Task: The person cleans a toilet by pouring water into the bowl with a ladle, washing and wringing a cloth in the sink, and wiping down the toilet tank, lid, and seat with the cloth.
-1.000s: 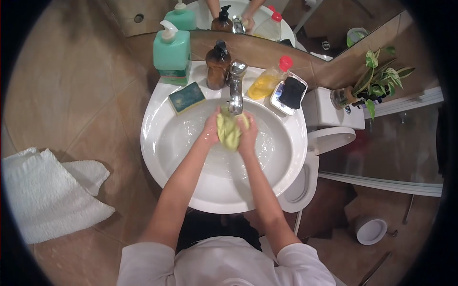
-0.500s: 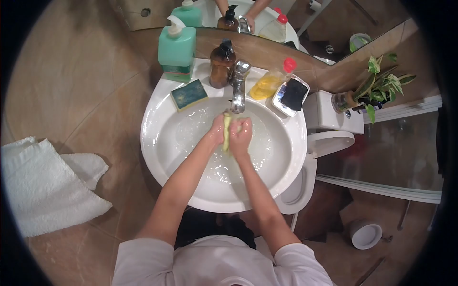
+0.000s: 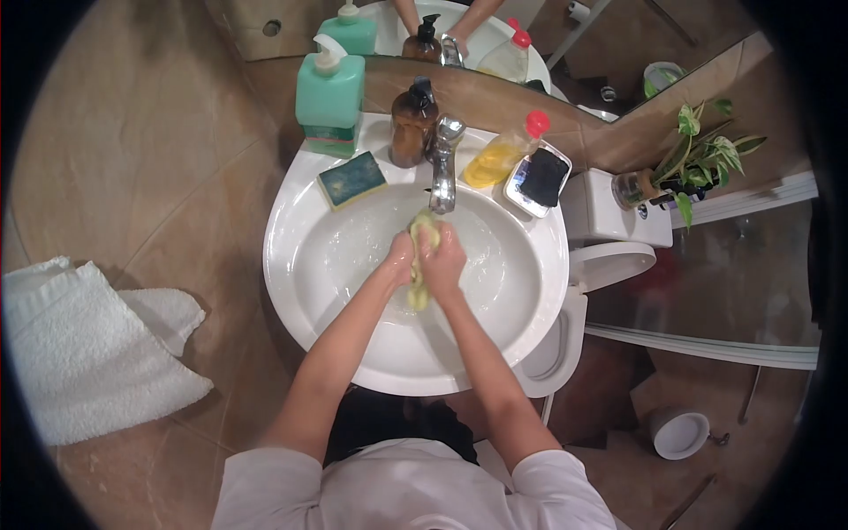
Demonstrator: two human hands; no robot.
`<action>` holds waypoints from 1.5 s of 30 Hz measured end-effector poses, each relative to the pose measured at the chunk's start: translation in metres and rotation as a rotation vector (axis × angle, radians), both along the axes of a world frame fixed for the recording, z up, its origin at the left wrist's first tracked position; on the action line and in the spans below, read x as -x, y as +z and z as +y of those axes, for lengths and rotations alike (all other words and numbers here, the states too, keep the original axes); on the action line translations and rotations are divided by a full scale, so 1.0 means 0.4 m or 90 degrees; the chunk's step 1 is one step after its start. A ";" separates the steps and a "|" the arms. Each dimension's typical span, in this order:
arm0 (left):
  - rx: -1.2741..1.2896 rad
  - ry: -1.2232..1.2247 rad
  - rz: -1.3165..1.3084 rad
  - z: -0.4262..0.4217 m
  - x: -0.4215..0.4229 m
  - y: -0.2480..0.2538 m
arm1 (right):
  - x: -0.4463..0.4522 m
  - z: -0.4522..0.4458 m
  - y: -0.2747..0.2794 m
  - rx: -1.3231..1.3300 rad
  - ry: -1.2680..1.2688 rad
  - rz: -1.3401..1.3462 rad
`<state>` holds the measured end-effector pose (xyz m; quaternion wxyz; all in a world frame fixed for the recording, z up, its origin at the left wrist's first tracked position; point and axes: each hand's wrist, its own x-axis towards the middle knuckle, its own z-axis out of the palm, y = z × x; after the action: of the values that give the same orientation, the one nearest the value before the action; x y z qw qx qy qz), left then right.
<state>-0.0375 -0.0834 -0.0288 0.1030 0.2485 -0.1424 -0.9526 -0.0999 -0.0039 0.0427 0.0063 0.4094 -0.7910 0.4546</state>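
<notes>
A wet yellow-green cloth is bunched between my hands over the white sink, just below the chrome faucet. My left hand is closed on the cloth's left side. On its right side, my right hand has its fingers wrapped round it. Part of the cloth hangs down under the hands. Water lies in the basin. A blue-green and yellow sponge rests on the sink's back left rim.
Behind the sink stand a green pump bottle, a brown pump bottle and a red-capped yellow bottle. A dish with a black pad is at right, a white towel at left, a toilet beyond.
The cloth was spread wider between my hands, then squeezed narrow, and now shows a little more above and below them. My hands have stayed close together under the faucet.
</notes>
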 end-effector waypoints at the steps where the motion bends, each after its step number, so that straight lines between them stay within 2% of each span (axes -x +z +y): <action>1: 0.034 -0.006 -0.073 0.008 0.002 0.052 | 0.049 0.010 -0.038 -0.030 -0.024 -0.174; 2: 0.073 -0.012 -0.144 0.008 0.003 0.106 | 0.075 0.009 -0.054 -0.055 -0.048 -0.346; 3: 0.060 -0.014 -0.145 0.005 -0.004 0.164 | 0.079 0.000 -0.050 -0.050 -0.049 -0.344; 5: 0.005 -0.037 -0.138 -0.010 -0.015 0.211 | 0.077 -0.004 -0.040 0.234 -0.047 -0.657; 6: -0.049 -0.059 -0.130 -0.016 -0.015 0.216 | 0.051 -0.007 -0.022 0.235 -0.047 -0.654; 7: -0.049 -0.061 -0.127 -0.013 0.000 0.150 | 0.005 -0.007 -0.008 0.205 -0.004 -0.383; 8: -0.081 -0.037 0.059 -0.005 0.025 0.020 | -0.021 -0.005 0.004 0.169 0.036 -0.114; 9: -0.096 -0.022 0.153 0.002 0.034 0.004 | -0.012 -0.007 0.008 0.167 0.035 -0.112; 10: -0.115 -0.011 0.247 0.010 0.042 -0.009 | 0.011 -0.015 0.012 0.179 0.011 -0.247; 12: 0.017 -0.022 -0.102 0.023 0.033 0.111 | 0.049 -0.015 0.018 0.199 -0.040 -0.520; 13: 0.061 -0.033 -0.139 0.020 0.027 0.117 | 0.067 0.002 0.031 0.200 -0.040 -0.520; 14: 0.063 -0.028 -0.134 0.009 0.021 0.141 | 0.096 0.017 0.052 0.347 -0.072 -0.795; 15: 0.139 -0.123 -0.206 -0.005 0.012 0.175 | 0.121 0.024 0.065 0.491 -0.103 -1.069; 16: 0.210 -0.219 -0.281 -0.012 0.002 0.204 | 0.125 0.031 0.068 0.484 -0.096 -1.068; 17: 0.179 -0.276 -0.326 -0.013 -0.002 0.200 | 0.124 0.045 0.056 0.553 0.006 -1.075; 18: 0.174 -0.269 -0.326 -0.009 0.008 0.188 | 0.127 0.053 0.045 0.621 0.109 -1.077; 20: 0.044 -0.130 -0.140 0.003 0.056 0.148 | 0.131 0.052 0.038 0.602 0.160 -1.078; 21: 0.004 -0.085 -0.041 -0.006 0.078 0.134 | 0.128 0.046 0.046 0.465 0.024 -0.877; 22: 0.005 -0.083 -0.036 -0.029 0.083 0.116 | 0.128 0.040 0.056 0.330 -0.100 -0.668; 23: -0.052 -0.035 -0.010 -0.053 0.076 0.120 | 0.153 0.069 0.011 0.154 0.004 -0.520; 24: -0.111 0.013 0.015 -0.062 0.069 0.140 | 0.135 0.066 0.019 0.151 0.005 -0.517; 25: -0.113 0.031 -0.026 -0.059 0.064 0.160 | 0.101 0.051 0.017 0.128 0.021 -0.399; 26: -0.115 0.031 -0.026 -0.044 0.063 0.181 | 0.062 0.032 0.028 0.016 0.037 -0.218; 27: 0.027 0.057 -0.082 -0.018 0.066 0.191 | 0.023 0.012 0.038 -0.077 0.034 -0.027; 28: 0.173 0.081 -0.138 -0.005 0.065 0.200 | 0.024 0.009 0.035 -0.079 0.033 -0.030; 29: 0.085 0.002 -0.083 -0.018 0.063 0.190 | 0.028 0.004 0.027 -0.077 0.012 -0.086; 30: 0.088 0.001 -0.085 -0.025 0.048 0.179 | 0.036 -0.006 0.020 -0.074 -0.009 -0.142; 31: 0.040 -0.034 -0.113 -0.018 0.019 0.161 | 0.046 -0.009 0.009 -0.003 0.070 -0.210; 32: -0.014 -0.067 -0.136 -0.006 -0.007 0.191 | 0.050 -0.005 0.000 -0.009 0.067 -0.212; 34: -0.027 -0.064 -0.116 -0.020 -0.033 0.164 | 0.058 -0.019 -0.003 0.248 -0.034 -0.955; 35: 0.017 -0.018 -0.111 -0.023 -0.030 0.131 | 0.030 -0.022 0.026 0.383 -0.022 -0.972; 36: 0.053 0.030 -0.107 -0.020 -0.031 0.143 | 0.006 -0.033 -0.001 0.381 -0.018 -0.970; 37: 0.035 0.033 -0.122 -0.015 -0.026 0.152 | -0.024 -0.043 -0.034 0.247 -0.071 -0.542; 38: 0.032 0.033 -0.123 -0.024 -0.010 0.076 | -0.044 -0.043 -0.059 0.107 -0.112 -0.115; 39: 0.011 0.037 0.063 -0.032 0.019 -0.061 | -0.071 -0.029 0.003 0.071 -0.019 0.101; 42: -0.041 0.033 0.063 -0.015 0.012 0.043 | -0.006 -0.054 0.006 0.057 0.035 0.067; 43: -0.017 0.044 0.002 -0.007 0.013 0.062 | 0.014 -0.053 0.016 0.059 0.049 -0.156; 44: 0.007 0.053 -0.056 0.003 0.017 0.077 | 0.020 -0.049 0.028 0.057 0.045 -0.152; 45: 0.007 0.043 -0.062 0.005 -0.005 0.103 | 0.032 -0.050 0.041 -0.007 0.097 -0.305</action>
<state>-0.0356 -0.0814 0.0126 0.1293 0.2986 -0.1438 -0.9346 -0.1125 -0.0238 0.0590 -0.2176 0.3486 -0.7394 0.5332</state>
